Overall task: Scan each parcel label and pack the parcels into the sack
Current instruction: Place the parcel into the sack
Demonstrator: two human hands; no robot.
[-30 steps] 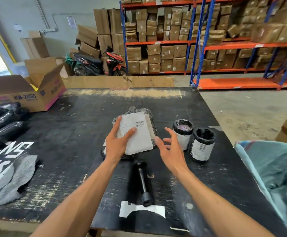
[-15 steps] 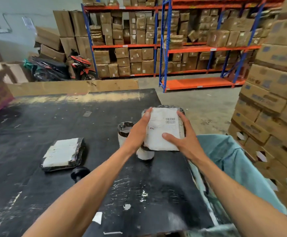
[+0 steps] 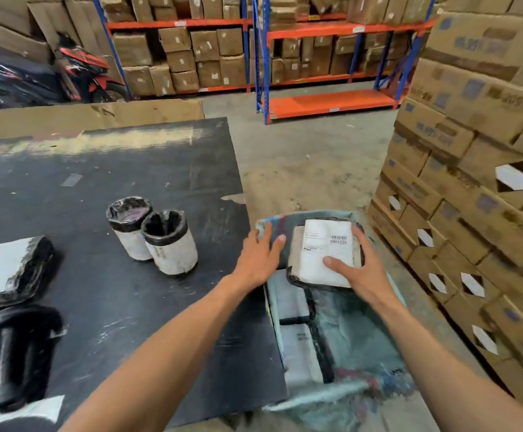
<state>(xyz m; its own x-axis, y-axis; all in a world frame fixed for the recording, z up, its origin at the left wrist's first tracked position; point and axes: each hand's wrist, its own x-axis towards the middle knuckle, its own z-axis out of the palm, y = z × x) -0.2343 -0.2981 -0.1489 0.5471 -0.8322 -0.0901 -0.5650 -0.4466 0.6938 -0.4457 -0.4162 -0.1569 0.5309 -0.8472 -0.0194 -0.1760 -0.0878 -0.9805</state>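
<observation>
My right hand [image 3: 358,271] grips a flat black-wrapped parcel [image 3: 319,247] with a white barcode label, held over the open mouth of the teal woven sack [image 3: 357,338] beside the table's right edge. My left hand [image 3: 258,255] has its fingers spread and touches the sack's near rim. Other wrapped parcels lie inside the sack. On the black table [image 3: 129,307] stand two cylindrical parcels [image 3: 152,235], a flat parcel [image 3: 7,269] lies at the left edge, and a black handheld scanner [image 3: 20,347] lies at the lower left.
Stacked cardboard cartons [image 3: 472,182] rise close on the right of the sack. Blue and orange racking with boxes [image 3: 254,51] fills the back. A motorbike [image 3: 51,76] is parked at the back left. Concrete floor lies between table and racks.
The parcel has been carried right from above the table to over the sack. My left hand has let go of it and moved to the sack's rim. The view has swung right.
</observation>
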